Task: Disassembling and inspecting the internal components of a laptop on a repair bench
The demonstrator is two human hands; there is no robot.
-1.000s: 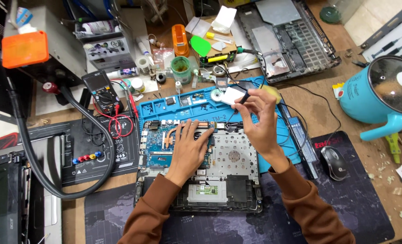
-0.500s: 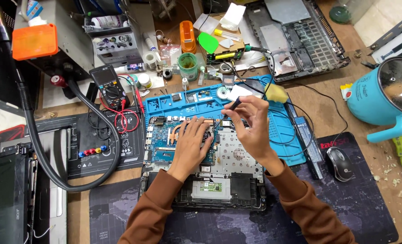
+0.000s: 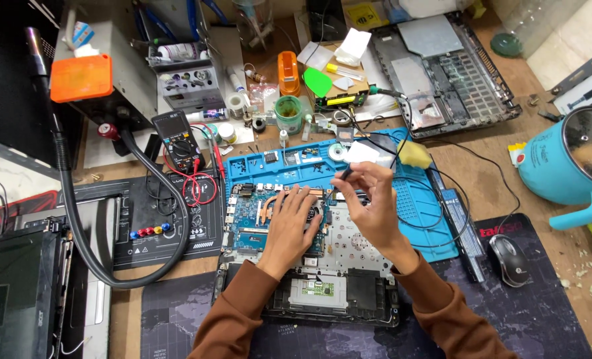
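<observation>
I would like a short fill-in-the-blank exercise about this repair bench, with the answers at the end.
1. The left hand rests flat on the opened ____.
2. The right hand pinches a thin ____ tool.
3. The silicone work mat is ____ in colour.
4. The computer mouse lies to the person's ____.

Answers: laptop; dark; blue; right
</observation>
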